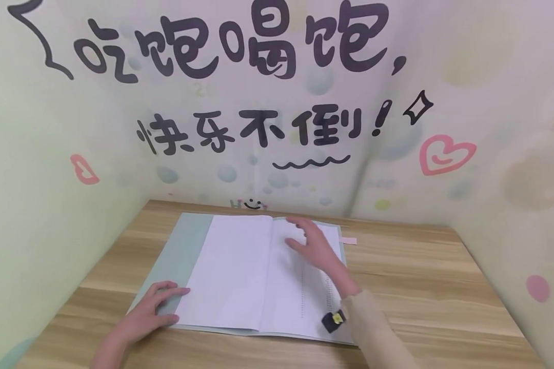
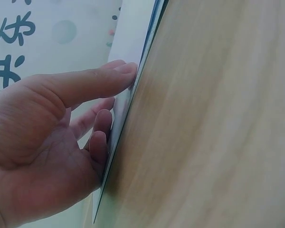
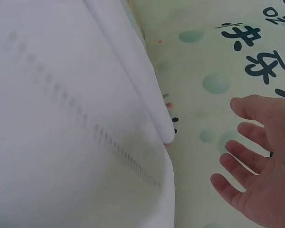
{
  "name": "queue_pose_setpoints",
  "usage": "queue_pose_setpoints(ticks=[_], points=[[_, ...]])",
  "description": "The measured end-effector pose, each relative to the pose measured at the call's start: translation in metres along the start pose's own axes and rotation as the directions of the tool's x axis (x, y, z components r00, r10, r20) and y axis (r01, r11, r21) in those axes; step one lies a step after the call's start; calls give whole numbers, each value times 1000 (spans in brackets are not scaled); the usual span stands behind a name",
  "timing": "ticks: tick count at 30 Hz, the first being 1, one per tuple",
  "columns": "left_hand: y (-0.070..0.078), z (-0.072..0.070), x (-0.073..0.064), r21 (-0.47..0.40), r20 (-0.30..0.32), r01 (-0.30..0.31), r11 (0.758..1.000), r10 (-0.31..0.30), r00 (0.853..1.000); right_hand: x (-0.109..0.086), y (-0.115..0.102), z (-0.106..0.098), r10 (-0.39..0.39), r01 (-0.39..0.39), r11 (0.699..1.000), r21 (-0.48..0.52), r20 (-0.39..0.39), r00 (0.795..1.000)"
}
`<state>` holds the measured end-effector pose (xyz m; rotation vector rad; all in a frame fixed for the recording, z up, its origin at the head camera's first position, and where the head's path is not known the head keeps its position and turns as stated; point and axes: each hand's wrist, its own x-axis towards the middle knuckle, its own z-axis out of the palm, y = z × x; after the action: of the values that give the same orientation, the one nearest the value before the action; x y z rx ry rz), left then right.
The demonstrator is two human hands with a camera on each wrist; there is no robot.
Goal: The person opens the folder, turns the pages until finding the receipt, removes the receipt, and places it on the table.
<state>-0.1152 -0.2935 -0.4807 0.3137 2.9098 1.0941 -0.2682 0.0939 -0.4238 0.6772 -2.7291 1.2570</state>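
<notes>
A book with a pale green cover (image 1: 184, 238) lies open on the wooden table. Its left page (image 1: 233, 269) looks blank, while the right page (image 1: 283, 297) carries columns of small print. My left hand (image 1: 144, 313) rests at the lower left of the book, fingers spread on the cover flap and the page edge; in the left wrist view its thumb (image 2: 102, 85) touches the book's edge. Over the upper part of the right page hovers my right hand (image 1: 315, 248), fingers loosely bent and holding nothing. The right wrist view shows those fingers (image 3: 247, 164) apart from the paper.
A pink tab (image 1: 349, 241) sticks out from the book's right edge. The wooden table (image 1: 411, 287) extends on both sides. Behind it stands a wall (image 1: 258, 92) with black lettering and pink hearts. A small black device (image 1: 332, 322) sits at my right wrist.
</notes>
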Motion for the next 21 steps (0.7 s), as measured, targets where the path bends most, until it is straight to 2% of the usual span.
queue_pose_setpoints(ticks=[7, 11, 17, 21], points=[[0, 0, -1, -1, 15, 19, 1000, -19, 1000, -40, 29, -33, 70, -63, 993, 103, -70, 995], [0, 1, -2, 2, 26, 28, 1000, -28, 999, -62, 42, -43, 156, -149, 983, 105, -65, 986], [-2, 2, -1, 3, 18, 10, 1000, -10, 1000, -93, 48, -49, 326, -322, 943, 81, -54, 944], [-1, 2, -1, 18, -4, -3, 1000, 4, 1000, -110, 50, -45, 405, -401, 914, 63, -67, 912]])
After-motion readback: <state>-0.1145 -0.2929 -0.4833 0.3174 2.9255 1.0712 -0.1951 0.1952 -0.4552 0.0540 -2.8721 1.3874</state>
